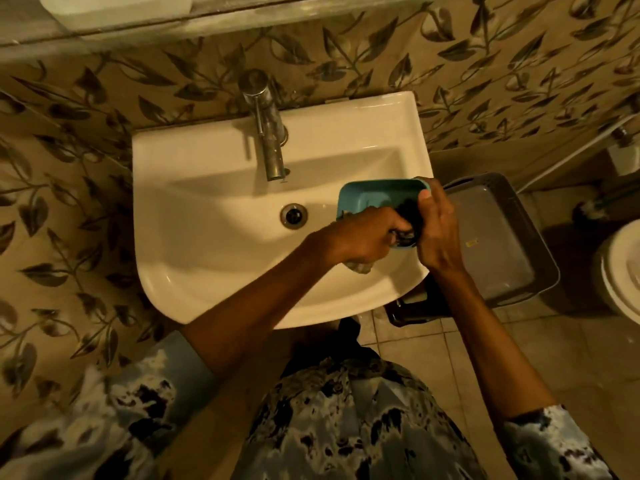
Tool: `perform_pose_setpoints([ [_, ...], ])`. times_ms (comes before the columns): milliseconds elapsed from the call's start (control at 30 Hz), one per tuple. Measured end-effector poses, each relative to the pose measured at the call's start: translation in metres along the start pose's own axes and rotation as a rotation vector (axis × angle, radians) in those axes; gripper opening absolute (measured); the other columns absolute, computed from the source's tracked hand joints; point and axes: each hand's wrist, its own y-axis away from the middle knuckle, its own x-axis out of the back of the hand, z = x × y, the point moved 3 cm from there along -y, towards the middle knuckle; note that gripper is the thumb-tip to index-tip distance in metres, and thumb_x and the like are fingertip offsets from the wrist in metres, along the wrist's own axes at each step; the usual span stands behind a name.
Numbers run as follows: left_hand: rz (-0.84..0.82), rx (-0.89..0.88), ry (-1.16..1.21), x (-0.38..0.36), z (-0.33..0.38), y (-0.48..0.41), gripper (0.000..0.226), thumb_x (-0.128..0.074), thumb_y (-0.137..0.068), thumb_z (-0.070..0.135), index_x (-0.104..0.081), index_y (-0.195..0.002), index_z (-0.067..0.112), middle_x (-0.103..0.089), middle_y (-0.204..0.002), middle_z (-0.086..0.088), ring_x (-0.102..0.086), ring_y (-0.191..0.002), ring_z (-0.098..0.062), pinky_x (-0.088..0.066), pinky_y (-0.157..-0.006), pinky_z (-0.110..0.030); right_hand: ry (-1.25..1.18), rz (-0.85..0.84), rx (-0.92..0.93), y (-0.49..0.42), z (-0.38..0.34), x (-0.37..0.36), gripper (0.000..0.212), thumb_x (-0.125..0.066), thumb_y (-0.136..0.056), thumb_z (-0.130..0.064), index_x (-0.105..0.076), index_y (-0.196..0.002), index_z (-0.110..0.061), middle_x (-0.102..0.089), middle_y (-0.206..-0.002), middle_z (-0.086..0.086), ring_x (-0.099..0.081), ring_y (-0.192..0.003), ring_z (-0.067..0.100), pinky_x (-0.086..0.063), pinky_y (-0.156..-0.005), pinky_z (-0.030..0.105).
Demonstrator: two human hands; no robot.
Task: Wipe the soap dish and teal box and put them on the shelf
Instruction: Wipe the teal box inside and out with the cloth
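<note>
A teal box is held over the right side of the white sink, its open side facing me. My right hand grips the box by its right edge, thumb on the rim. My left hand is closed on a dark cloth pressed into the box's near corner; a pale bit of cloth hangs below the fist. A shelf runs along the wall at the top with a white object on it. I cannot pick out a soap dish.
A chrome tap stands at the sink's back, the drain in the middle. A grey plastic bin sits on the floor right of the sink. A white toilet is at the far right.
</note>
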Motion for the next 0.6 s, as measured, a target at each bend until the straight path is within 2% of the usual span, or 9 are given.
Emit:
perform_pose_setpoints([
  [33, -0.019, 0.013, -0.05, 0.0, -0.003, 0.003, 0.036, -0.046, -0.091, 0.001, -0.063, -0.116, 0.02, -0.064, -0.103, -0.005, -0.06, -0.083, -0.021, -0.048, -0.066, -0.034, 0.004, -0.012, 0.001, 0.004, 0.002, 0.0, 0.034, -0.031, -0.099, -0.026, -0.055, -0.115, -0.009, -0.063, -0.099, 0.006, -0.062, -0.097, 0.02, -0.053, -0.081, 0.029],
  [100, 0.015, 0.058, -0.137, -0.002, -0.009, 0.009, 0.048, -0.049, -0.086, -0.003, -0.057, -0.126, 0.023, -0.063, -0.119, -0.009, -0.062, -0.094, -0.028, -0.053, -0.074, -0.037, 0.002, 0.014, 0.021, 0.008, 0.003, 0.001, 0.034, -0.031, -0.099, -0.024, -0.054, -0.115, -0.006, -0.062, -0.095, -0.001, -0.062, -0.092, 0.005, -0.051, -0.075, 0.019],
  [167, 0.17, 0.128, -0.216, -0.001, -0.011, 0.013, 0.051, -0.053, -0.083, -0.002, -0.052, -0.13, 0.018, -0.06, -0.124, -0.012, -0.06, -0.105, -0.032, -0.052, -0.085, -0.041, -0.019, 0.036, 0.047, 0.006, 0.0, 0.0, 0.035, -0.032, -0.098, -0.027, -0.054, -0.115, -0.007, -0.061, -0.094, -0.005, -0.062, -0.088, -0.004, -0.049, -0.069, 0.011],
  [233, 0.35, 0.223, -0.295, -0.004, -0.008, 0.011, 0.048, -0.059, -0.083, 0.003, -0.049, -0.128, 0.013, -0.06, -0.121, -0.013, -0.061, -0.105, -0.033, -0.052, -0.088, -0.044, -0.03, 0.035, 0.096, 0.006, -0.005, -0.002, 0.039, -0.033, -0.096, -0.035, -0.053, -0.117, -0.008, -0.061, -0.098, 0.0, -0.062, -0.091, 0.0, -0.051, -0.069, 0.012],
  [300, 0.457, 0.358, -0.313, -0.004, -0.006, 0.007, 0.046, -0.065, -0.082, 0.008, -0.049, -0.126, 0.01, -0.061, -0.118, -0.013, -0.062, -0.105, -0.033, -0.051, -0.086, -0.042, 0.001, 0.02, 0.155, 0.003, -0.013, -0.006, 0.04, -0.034, -0.095, -0.04, -0.053, -0.118, -0.013, -0.062, -0.102, 0.003, -0.064, -0.094, 0.007, -0.054, -0.071, 0.017],
  [367, 0.541, 0.402, -0.256, 0.0, -0.007, 0.003, 0.042, -0.067, -0.084, 0.011, -0.051, -0.123, 0.011, -0.062, -0.116, -0.013, -0.061, -0.106, -0.032, -0.053, -0.088, -0.042, 0.038, 0.019, 0.204, -0.001, -0.019, -0.007, 0.04, -0.035, -0.094, -0.043, -0.054, -0.117, -0.017, -0.063, -0.103, 0.004, -0.065, -0.096, 0.013, -0.055, -0.072, 0.021],
  [433, 0.577, 0.317, -0.229, 0.001, -0.005, 0.003, 0.038, -0.065, -0.085, 0.009, -0.054, -0.121, 0.012, -0.063, -0.114, -0.012, -0.062, -0.105, -0.032, -0.054, -0.089, -0.044, 0.072, 0.045, 0.242, -0.003, -0.023, -0.001, 0.043, -0.035, -0.094, -0.043, -0.055, -0.116, -0.012, -0.064, -0.101, 0.003, -0.065, -0.094, 0.011, -0.055, -0.072, 0.019],
  [533, 0.492, 0.119, -0.175, 0.003, -0.001, 0.008, 0.041, -0.061, -0.083, 0.001, -0.059, -0.121, 0.017, -0.065, -0.115, -0.012, -0.061, -0.105, -0.032, -0.053, -0.09, -0.044, 0.109, 0.086, 0.262, -0.008, -0.024, 0.01, 0.04, -0.037, -0.095, -0.04, -0.057, -0.112, -0.01, -0.061, -0.093, -0.015, -0.063, -0.085, -0.002, -0.049, -0.067, 0.011],
  [600, 0.45, -0.013, -0.158, -0.003, 0.007, 0.012, 0.046, -0.054, -0.083, -0.003, -0.06, -0.121, 0.023, -0.067, -0.115, -0.007, -0.061, -0.105, -0.027, -0.053, -0.089, -0.042, 0.093, 0.106, 0.251, -0.008, -0.024, 0.011, 0.036, -0.037, -0.096, -0.037, -0.057, -0.111, -0.011, -0.059, -0.091, -0.02, -0.062, -0.082, -0.003, -0.047, -0.065, 0.011],
])
